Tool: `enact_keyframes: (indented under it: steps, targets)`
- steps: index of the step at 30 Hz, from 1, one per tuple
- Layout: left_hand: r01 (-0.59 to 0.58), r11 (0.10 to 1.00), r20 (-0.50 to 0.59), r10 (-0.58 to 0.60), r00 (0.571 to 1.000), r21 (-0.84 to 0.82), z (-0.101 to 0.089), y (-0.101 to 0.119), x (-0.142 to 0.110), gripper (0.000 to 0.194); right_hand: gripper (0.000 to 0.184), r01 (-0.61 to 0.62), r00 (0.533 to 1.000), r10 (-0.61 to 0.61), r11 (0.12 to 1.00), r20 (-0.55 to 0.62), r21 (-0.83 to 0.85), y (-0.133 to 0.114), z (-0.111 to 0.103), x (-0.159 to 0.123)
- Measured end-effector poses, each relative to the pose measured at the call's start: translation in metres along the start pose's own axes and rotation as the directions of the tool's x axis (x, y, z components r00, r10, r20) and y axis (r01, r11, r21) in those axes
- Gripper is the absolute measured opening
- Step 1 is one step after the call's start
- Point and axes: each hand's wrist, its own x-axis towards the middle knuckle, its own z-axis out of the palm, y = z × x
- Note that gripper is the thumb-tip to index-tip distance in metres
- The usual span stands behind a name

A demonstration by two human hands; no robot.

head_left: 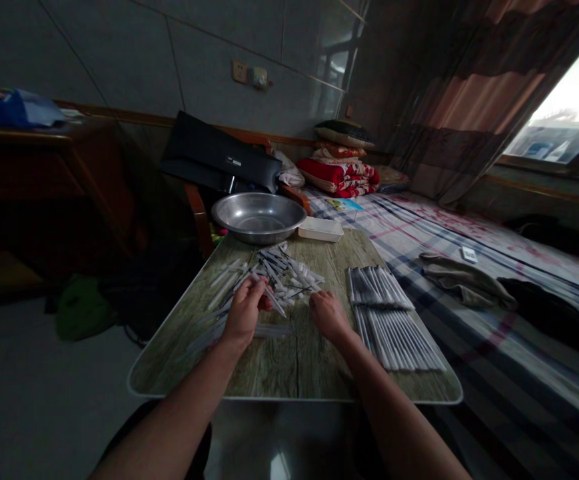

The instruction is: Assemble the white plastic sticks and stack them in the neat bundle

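Tiled wall [114,60] rises behind a dark wooden desk [34,160] at 10 o'clock. Ahead, the tabletop [294,370] carries a steel basin [258,217] and a white tray [320,229] at its far end, around 12 o'clock. Left of center lies a loose heap of white plastic sticks [282,270], crossing every way, with a few strays [214,337] spread toward 8 o'clock. The left hand [244,310] sits at the heap's near edge, its fingers [256,290] apparently closed on one white stick [275,301], whose long axis runs from 10 to 4 o'clock, free end toward 4. The right hand [328,315] is curled knuckles-up just beside the heap, apart from the left; whether it grips anything is hidden. Picking single sticks from the heap looks to be the step in hand, and the next pick calls for a pinch clear of the crossing sticks. At 3 o'clock, two tight ranks of sticks [384,320] lie side by side, long axes parallel, running from 11 to 5 o'clock. Farther right, a folded cloth [464,280] rests on the bed [534,373], with a curtain [459,100] and window [564,100] at 2 o'clock.
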Motion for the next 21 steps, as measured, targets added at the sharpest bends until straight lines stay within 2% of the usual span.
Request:
enact_keyframes:
  steps: [3, 6, 8, 10, 13, 15, 21]
  targets:
    - [0.054, 0.998, 0.006, -0.053, 0.999, -0.022, 0.001, 0.002, -0.003, 0.040, 0.024, -0.015, 0.999, 0.019, 0.993, -0.032, 0.121, -0.001, 0.001, -0.001]
    - [0.117, 0.991, 0.003, -0.117, 0.993, -0.067, 0.001, 0.003, -0.003, 0.039, 0.021, 0.031, 0.999, -0.011, 0.911, -0.050, 0.411, -0.001, -0.002, -0.003]
    - [0.158, 0.980, 0.003, -0.159, 0.987, -0.117, 0.001, 0.002, -0.001, 0.037, 0.016, 0.052, 0.999, -0.049, 0.783, -0.022, 0.620, -0.002, -0.006, -0.005]
    - [0.185, 0.968, 0.010, -0.186, 0.982, -0.167, 0.000, 0.000, 0.001, 0.035, 0.014, 0.036, 0.996, -0.084, 0.618, 0.020, 0.786, -0.004, -0.010, -0.008]
    - [0.201, 0.959, 0.020, -0.201, 0.979, -0.202, 0.000, -0.002, 0.003, 0.031, 0.013, -0.004, 0.992, -0.114, 0.424, 0.058, 0.906, -0.008, -0.016, -0.013]
    - [0.206, 0.958, 0.025, -0.205, 0.979, -0.198, 0.002, -0.002, 0.002, 0.030, 0.013, -0.006, 0.992, -0.112, 0.397, 0.055, 0.918, -0.011, -0.018, -0.015]
    - [0.236, 0.957, 0.070, -0.227, 0.971, -0.171, 0.006, -0.002, -0.002, 0.032, 0.016, 0.021, 0.996, -0.087, 0.422, 0.017, 0.907, -0.013, -0.013, -0.014]
